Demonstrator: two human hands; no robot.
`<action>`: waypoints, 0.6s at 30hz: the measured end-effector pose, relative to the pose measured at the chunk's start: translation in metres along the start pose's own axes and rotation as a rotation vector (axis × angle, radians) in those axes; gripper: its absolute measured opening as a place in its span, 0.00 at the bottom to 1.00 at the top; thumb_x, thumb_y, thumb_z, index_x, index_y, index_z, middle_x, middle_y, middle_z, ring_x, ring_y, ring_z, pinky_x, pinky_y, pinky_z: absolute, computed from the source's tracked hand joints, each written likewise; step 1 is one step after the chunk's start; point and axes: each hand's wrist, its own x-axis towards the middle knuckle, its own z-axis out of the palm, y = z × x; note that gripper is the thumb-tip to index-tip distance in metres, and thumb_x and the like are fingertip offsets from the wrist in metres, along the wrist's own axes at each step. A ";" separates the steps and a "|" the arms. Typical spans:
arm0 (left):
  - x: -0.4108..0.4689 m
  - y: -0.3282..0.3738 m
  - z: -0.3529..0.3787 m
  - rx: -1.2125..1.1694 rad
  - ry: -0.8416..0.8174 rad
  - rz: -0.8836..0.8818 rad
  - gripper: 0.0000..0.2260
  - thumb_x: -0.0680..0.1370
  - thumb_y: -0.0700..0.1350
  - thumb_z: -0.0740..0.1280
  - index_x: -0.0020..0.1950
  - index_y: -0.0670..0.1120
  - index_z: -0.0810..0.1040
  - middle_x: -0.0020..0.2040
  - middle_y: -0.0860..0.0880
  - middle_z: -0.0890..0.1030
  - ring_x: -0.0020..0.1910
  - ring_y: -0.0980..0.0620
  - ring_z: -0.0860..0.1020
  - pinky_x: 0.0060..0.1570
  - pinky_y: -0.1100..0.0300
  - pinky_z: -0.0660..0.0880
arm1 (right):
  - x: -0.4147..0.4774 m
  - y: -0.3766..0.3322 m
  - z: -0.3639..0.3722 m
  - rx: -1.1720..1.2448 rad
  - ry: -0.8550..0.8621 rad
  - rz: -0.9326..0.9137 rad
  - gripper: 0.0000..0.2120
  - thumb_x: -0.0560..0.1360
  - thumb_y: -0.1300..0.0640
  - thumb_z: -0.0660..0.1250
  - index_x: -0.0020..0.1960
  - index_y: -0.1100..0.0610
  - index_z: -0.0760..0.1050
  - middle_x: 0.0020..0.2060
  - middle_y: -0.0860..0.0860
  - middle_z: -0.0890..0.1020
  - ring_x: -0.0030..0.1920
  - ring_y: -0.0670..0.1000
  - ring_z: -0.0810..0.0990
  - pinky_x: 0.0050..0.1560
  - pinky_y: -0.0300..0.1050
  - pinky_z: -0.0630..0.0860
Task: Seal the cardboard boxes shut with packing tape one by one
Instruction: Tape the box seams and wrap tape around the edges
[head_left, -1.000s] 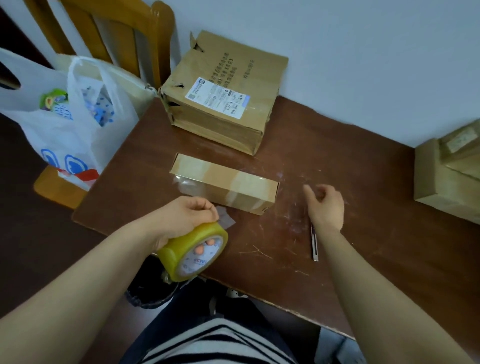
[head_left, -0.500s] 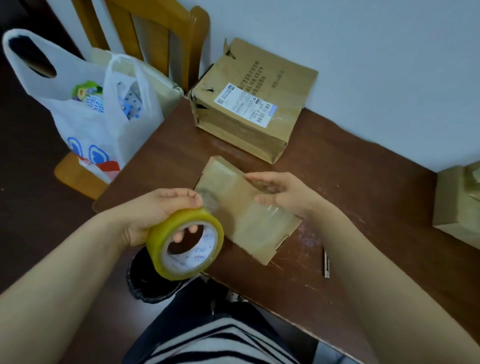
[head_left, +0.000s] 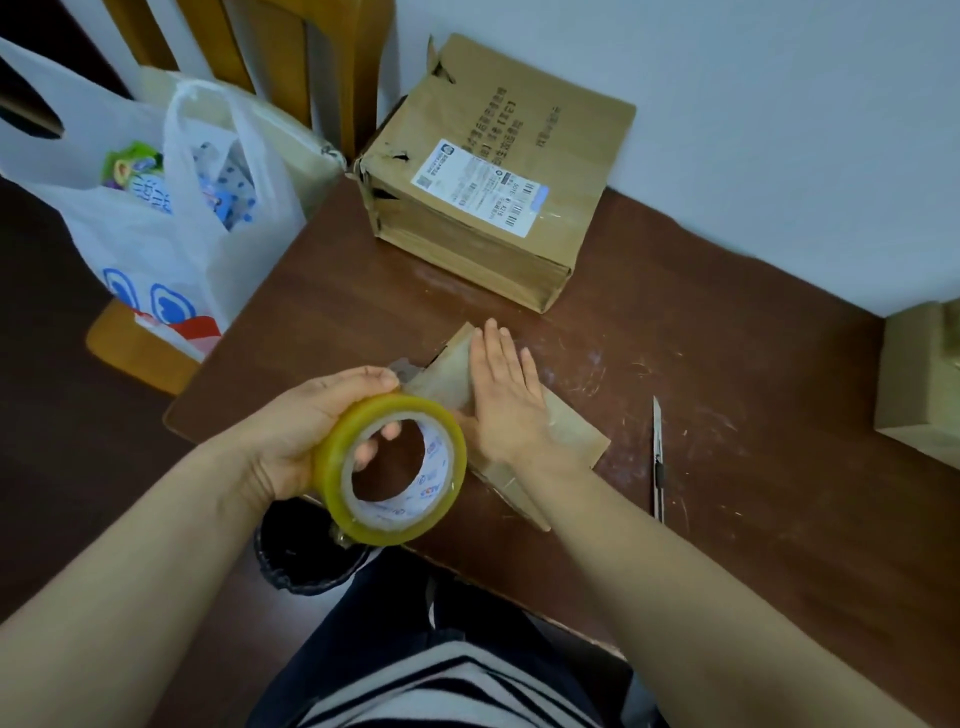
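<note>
A small flat cardboard box (head_left: 566, 431) lies near the front edge of the brown table (head_left: 727, 395), turned so its length runs away from me. My right hand (head_left: 501, 395) lies flat on top of it with straight fingers, pressing down. My left hand (head_left: 311, 431) grips a yellowish roll of clear packing tape (head_left: 400, 467) just left of the box, fingers through the core. A short strip of tape runs from the roll to the box's left side. A larger labelled cardboard box (head_left: 498, 176) stands against the wall at the back.
A slim utility knife (head_left: 658, 457) lies on the table right of the small box. Another cardboard box (head_left: 919, 384) sits at the right edge. A white plastic bag (head_left: 156, 228) rests on a wooden chair at the left. A dark bin (head_left: 306, 551) stands under the table edge.
My right hand left the spot by the knife, turned the small box lengthwise, and now presses flat on it. My left hand lifted the tape roll beside the box.
</note>
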 end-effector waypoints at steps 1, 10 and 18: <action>0.001 0.001 -0.001 -0.010 0.006 -0.002 0.07 0.81 0.44 0.60 0.44 0.45 0.74 0.32 0.46 0.74 0.20 0.56 0.73 0.20 0.67 0.69 | 0.001 0.000 0.003 -0.075 0.019 -0.004 0.43 0.75 0.32 0.47 0.78 0.57 0.36 0.76 0.52 0.35 0.76 0.49 0.33 0.75 0.48 0.34; 0.003 0.010 -0.001 -0.066 0.044 -0.040 0.06 0.79 0.46 0.62 0.44 0.46 0.75 0.30 0.45 0.75 0.18 0.53 0.69 0.19 0.67 0.67 | -0.012 -0.005 0.012 0.050 0.317 -0.191 0.21 0.80 0.55 0.61 0.69 0.66 0.70 0.68 0.61 0.72 0.70 0.60 0.68 0.74 0.50 0.54; 0.002 0.017 0.004 0.013 0.007 0.013 0.06 0.80 0.44 0.62 0.44 0.46 0.74 0.29 0.43 0.77 0.19 0.51 0.71 0.20 0.66 0.69 | -0.004 -0.002 0.001 0.263 0.260 -0.118 0.19 0.80 0.55 0.61 0.70 0.60 0.70 0.72 0.54 0.68 0.73 0.50 0.63 0.76 0.44 0.51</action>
